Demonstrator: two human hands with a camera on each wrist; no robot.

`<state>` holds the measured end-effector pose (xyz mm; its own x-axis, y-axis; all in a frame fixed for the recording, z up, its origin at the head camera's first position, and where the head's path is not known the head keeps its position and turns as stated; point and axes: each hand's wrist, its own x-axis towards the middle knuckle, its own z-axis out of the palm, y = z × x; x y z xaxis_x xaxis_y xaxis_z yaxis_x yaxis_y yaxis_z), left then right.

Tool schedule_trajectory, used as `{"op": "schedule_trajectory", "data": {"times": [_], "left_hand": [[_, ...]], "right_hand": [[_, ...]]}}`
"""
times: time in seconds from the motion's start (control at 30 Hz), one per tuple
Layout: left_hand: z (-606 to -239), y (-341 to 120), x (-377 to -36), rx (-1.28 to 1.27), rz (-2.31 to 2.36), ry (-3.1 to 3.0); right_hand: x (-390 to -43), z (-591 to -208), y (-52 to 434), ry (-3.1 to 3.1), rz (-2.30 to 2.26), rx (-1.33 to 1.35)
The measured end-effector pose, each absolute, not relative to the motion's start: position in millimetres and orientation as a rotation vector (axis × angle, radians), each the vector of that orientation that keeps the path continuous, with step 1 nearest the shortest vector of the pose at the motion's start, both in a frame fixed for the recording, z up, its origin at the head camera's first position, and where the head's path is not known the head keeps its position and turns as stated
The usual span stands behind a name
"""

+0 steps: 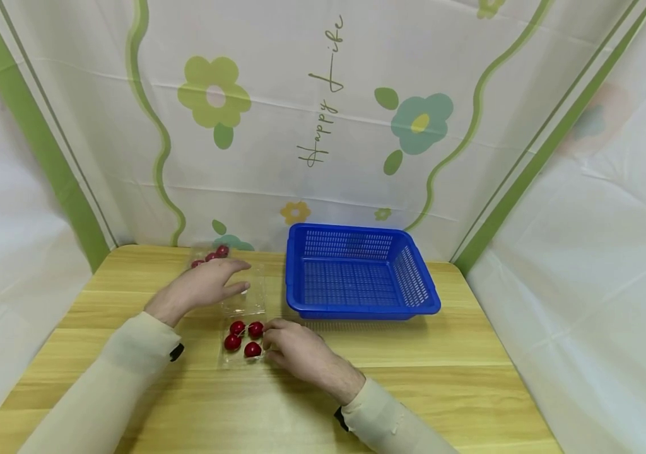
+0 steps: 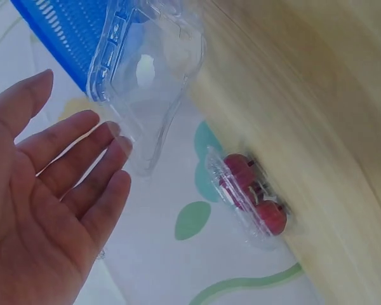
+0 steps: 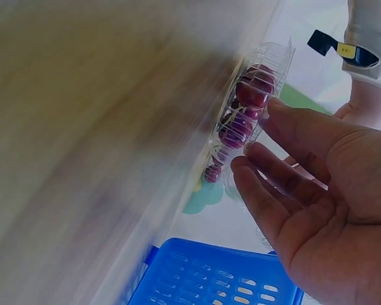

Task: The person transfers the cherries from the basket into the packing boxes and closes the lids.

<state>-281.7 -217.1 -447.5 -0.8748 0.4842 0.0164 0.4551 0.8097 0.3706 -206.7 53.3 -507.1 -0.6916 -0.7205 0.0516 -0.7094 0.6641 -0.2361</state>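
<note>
A clear plastic clamshell box stands open on the table, with several red cherries in its base. Its clear lid is folded back toward the wall. Over the lid's left side is my left hand, fingers extended and nothing in its grasp. My right hand is at the right wall of the base, fingertips touching or very near it, loosely bent, with thumb and forefinger apart. Behind my left hand sits a second clear box of cherries, partly hidden in the head view.
A blue plastic basket with perforated sides stands to the right of the boxes, near the back of the wooden table. A white printed curtain hangs behind the table and at both sides.
</note>
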Motion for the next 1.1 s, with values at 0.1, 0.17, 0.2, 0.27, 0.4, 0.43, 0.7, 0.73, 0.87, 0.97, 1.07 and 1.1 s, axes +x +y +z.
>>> {"op": "schedule_trajectory", "data": {"times": [0.1, 0.17, 0.2, 0.27, 0.4, 0.43, 0.7, 0.73, 0.87, 0.97, 1.07, 1.1], "left_hand": [[-447, -216, -276, 0.772, 0.552, 2.967], [-446, -215, -271, 0.772, 0.543, 2.992], [-445, -215, -268, 0.771, 0.538, 3.003], [-442, -214, -263, 0.776, 0.538, 3.02], [-437, -212, -250, 0.83, 0.553, 3.048], [-436, -212, -247, 0.85, 0.556, 3.053], [-434, -204, -225, 1.014, 0.504, 3.064], [-435, -203, -223, 1.035, 0.501, 3.061], [-438, -199, -215, 1.095, 0.494, 3.044], [-442, -197, -211, 1.124, 0.486, 3.018], [-447, -194, -208, 1.158, 0.478, 2.983], [-448, -193, -207, 1.168, 0.467, 2.975]], "right_hand": [[-207, -507, 54, 2.821, -0.375, -1.217], [-208, -507, 54, 2.821, -0.378, -1.224], [-208, -507, 54, 2.821, -0.377, -1.227], [-208, -507, 55, 2.823, -0.374, -1.233], [-209, -507, 55, 2.834, -0.346, -1.234], [-209, -507, 55, 2.837, -0.343, -1.233], [-211, -505, 57, 2.846, -0.337, -1.234], [-211, -505, 57, 2.842, -0.34, -1.238], [-214, -501, 63, 2.826, -0.362, -1.254], [-216, -497, 67, 2.822, -0.369, -1.248], [-217, -494, 72, 2.813, -0.361, -1.232], [-217, -493, 73, 2.809, -0.358, -1.228]]}}
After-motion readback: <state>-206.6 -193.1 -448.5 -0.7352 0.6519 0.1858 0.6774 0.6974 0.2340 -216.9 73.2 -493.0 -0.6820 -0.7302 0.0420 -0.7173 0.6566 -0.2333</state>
